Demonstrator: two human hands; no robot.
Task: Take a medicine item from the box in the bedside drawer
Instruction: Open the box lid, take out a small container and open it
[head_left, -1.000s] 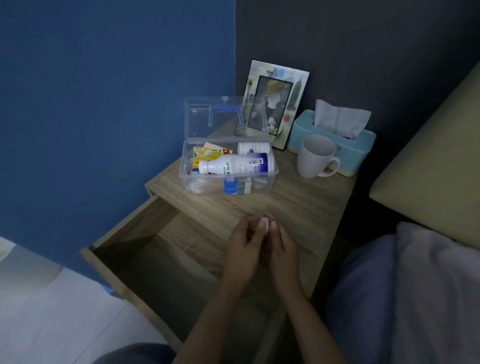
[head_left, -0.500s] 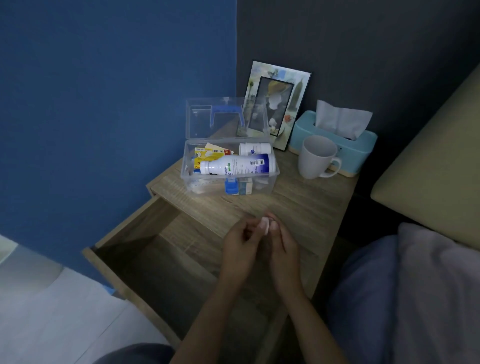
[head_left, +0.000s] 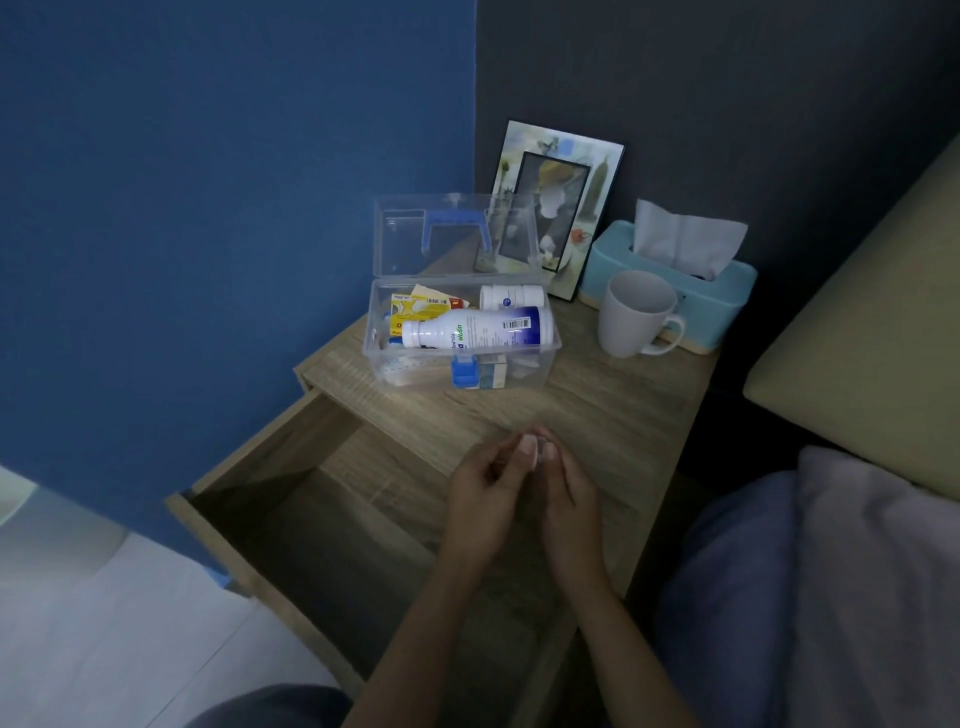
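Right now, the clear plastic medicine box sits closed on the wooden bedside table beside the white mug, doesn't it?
Not quite: the head view shows the clear plastic medicine box open, lid upright, on the wooden bedside table beside the white mug.

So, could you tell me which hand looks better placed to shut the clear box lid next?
Probably the left hand. The clear medicine box with its raised lid sits ahead and left of both hands. The right hand, which with the left pinches a small white item, would cross over.
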